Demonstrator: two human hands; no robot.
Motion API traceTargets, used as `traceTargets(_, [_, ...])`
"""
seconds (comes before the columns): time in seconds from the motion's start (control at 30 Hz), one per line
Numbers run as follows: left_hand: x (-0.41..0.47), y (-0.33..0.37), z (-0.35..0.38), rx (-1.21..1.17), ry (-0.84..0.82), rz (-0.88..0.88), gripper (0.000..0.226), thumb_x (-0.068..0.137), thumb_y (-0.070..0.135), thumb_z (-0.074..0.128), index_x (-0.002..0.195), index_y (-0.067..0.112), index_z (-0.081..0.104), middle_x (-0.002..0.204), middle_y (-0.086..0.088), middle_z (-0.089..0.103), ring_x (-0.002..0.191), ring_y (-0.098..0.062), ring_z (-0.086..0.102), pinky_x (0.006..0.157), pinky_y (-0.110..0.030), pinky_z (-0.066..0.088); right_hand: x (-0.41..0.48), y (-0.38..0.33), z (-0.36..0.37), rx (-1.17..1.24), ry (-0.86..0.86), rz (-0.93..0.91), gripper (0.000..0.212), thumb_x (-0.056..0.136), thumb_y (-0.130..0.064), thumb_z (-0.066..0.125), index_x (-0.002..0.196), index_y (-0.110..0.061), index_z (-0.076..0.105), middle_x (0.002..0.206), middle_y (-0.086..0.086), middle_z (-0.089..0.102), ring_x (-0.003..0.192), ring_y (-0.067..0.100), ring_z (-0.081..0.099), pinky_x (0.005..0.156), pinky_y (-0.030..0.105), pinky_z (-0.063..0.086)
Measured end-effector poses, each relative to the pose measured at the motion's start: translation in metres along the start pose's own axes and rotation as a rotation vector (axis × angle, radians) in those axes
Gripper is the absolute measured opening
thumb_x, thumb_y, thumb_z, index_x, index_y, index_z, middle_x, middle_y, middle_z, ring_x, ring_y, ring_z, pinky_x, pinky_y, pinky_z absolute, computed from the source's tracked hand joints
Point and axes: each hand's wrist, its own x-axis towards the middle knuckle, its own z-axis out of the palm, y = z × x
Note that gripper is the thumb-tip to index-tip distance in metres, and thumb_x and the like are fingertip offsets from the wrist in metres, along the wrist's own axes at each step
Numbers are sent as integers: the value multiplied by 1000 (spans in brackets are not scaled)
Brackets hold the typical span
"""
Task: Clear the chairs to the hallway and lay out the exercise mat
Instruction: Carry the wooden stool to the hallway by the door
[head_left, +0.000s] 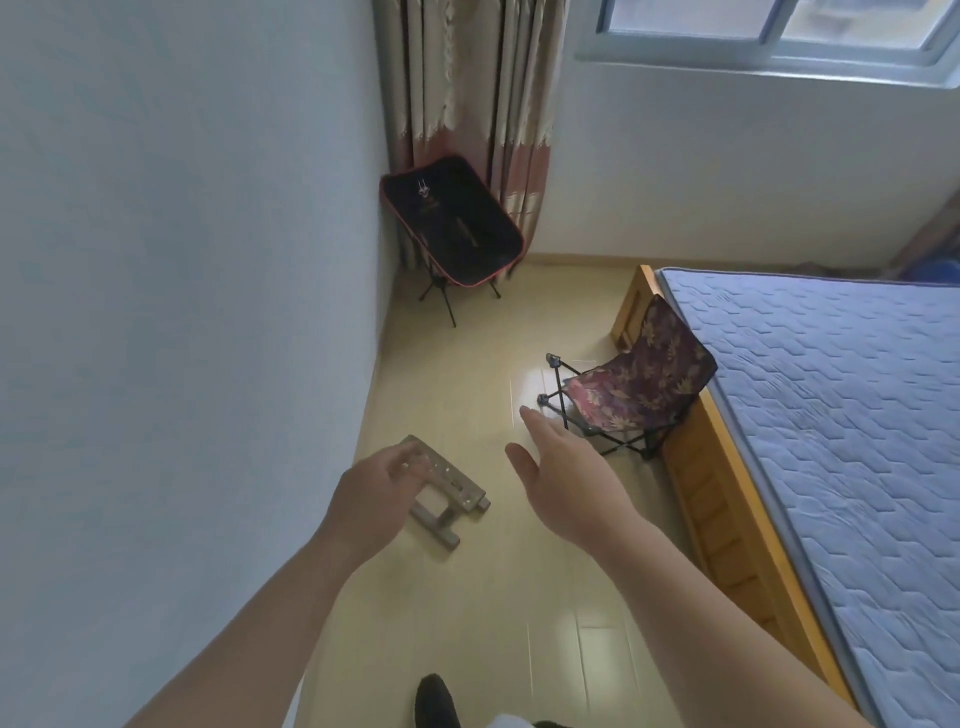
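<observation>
Our left hand (382, 480) is hovering loosely curled over the stool (460, 491), our right hand (563, 483) stretching flat toward the floral chair (644, 384), both empty.

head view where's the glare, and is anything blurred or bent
Head view: a bright glare patch sits on the floor tiles beside the floral chair; the left hand is softly blurred over the stool; the wide lens bows the wall and bed frame.

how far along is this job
Nothing looks done: the black chair in the corner, the floral chair by the bed and the stool stand in the room. In hand: left hand and right hand reach out, empty. Left: all three seats, and a mat, not in view.
</observation>
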Motion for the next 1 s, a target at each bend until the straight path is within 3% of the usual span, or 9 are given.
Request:
traceTargets(0.17, [87, 14, -8, -83, -34, -24, 40, 103, 39, 53, 140, 25, 60, 138, 8, 63, 122, -11, 58, 109, -31, 43, 86, -6, 7, 28, -48, 31, 57, 108, -43, 38, 159, -21, 27, 157, -2, 44, 142, 19, 42, 105, 33, 41])
traceTargets(0.3, [156, 19, -11, -95, -41, -34, 39, 104, 40, 52, 140, 27, 60, 136, 11, 63, 124, -9, 58, 104, -25, 43, 161, -4, 15, 45, -65, 25, 59, 107, -45, 36, 160, -24, 22, 156, -2, 45, 140, 20, 45, 103, 36, 44])
traceTargets(0.37, [187, 17, -13, -124, -37, -68, 37, 103, 39, 52, 138, 29, 61, 133, 10, 65, 121, -14, 61, 106, -30, 46, 198, 1, 21, 51, -74, 16, 59, 107, -46, 36, 160, -24, 22, 154, -1, 48, 138, 21, 48, 100, 37, 46])
traceTargets(0.5, [250, 8, -12, -198, -14, -185, 33, 103, 37, 53, 133, 28, 64, 129, 8, 66, 120, -14, 62, 109, -42, 48, 274, 18, 41, 60, -150, 7, 58, 107, -46, 35, 160, -24, 24, 152, 2, 50, 136, 23, 50, 100, 35, 44])
traceTargets(0.7, [349, -11, -4, -432, 50, -461, 19, 103, 33, 55, 117, 28, 68, 119, 8, 70, 112, -14, 68, 99, -39, 55, 388, 44, 88, 114, -364, 31, 56, 107, -45, 34, 159, -24, 27, 147, 4, 55, 133, 25, 52, 98, 37, 46])
traceTargets(0.83, [413, -24, 6, -598, 86, -598, 29, 102, 29, 57, 126, 15, 65, 118, 1, 70, 106, -18, 70, 96, -39, 57, 441, 49, 125, 173, -487, 100, 53, 108, -44, 36, 157, -27, 33, 150, 1, 53, 136, 23, 50, 100, 28, 41])
traceTargets(1.0, [473, -73, 27, -703, 75, -746, 33, 100, 33, 60, 125, 11, 63, 110, -1, 71, 103, -21, 72, 93, -40, 59, 483, 59, 187, 244, -545, 212, 50, 108, -40, 38, 154, -21, 41, 151, 0, 52, 136, 21, 50, 99, 24, 37])
